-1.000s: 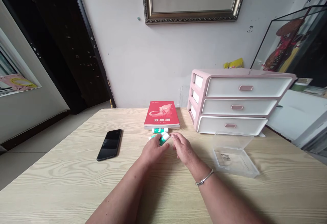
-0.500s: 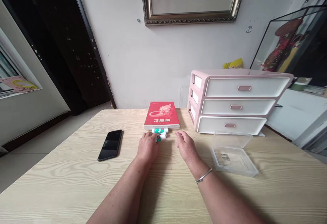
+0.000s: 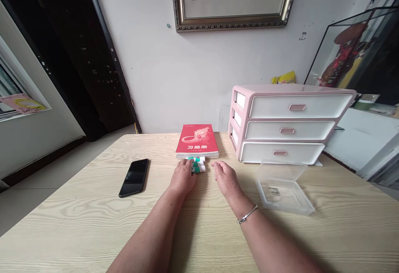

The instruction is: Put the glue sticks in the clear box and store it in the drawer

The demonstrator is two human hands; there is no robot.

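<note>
Green-and-white glue sticks lie side by side in front of a red book [image 3: 197, 140]. My left hand [image 3: 183, 175] is closed over the left end of the nearest glue stick [image 3: 199, 169], its fingers hiding part of the tubes. Behind that, another glue stick [image 3: 201, 159] lies against the book's front edge. My right hand [image 3: 226, 177], wearing a silver bracelet at the wrist, rests on the table just right of the glue sticks. Its fingers are curled in, apart from the tubes, and nothing shows in them.
A black phone [image 3: 134, 177] lies to the left on the wooden table [image 3: 77, 223]. On the right, a clear plastic box [image 3: 286, 198] stands with its lid raised, in front of a pink-and-white drawer unit [image 3: 288, 129]. The wall [image 3: 156, 77] rises behind the table.
The nearest glue stick has turned from a slant to lie level alongside the others, shifting slightly right and toward me with my left hand. My right hand has hardly moved.
</note>
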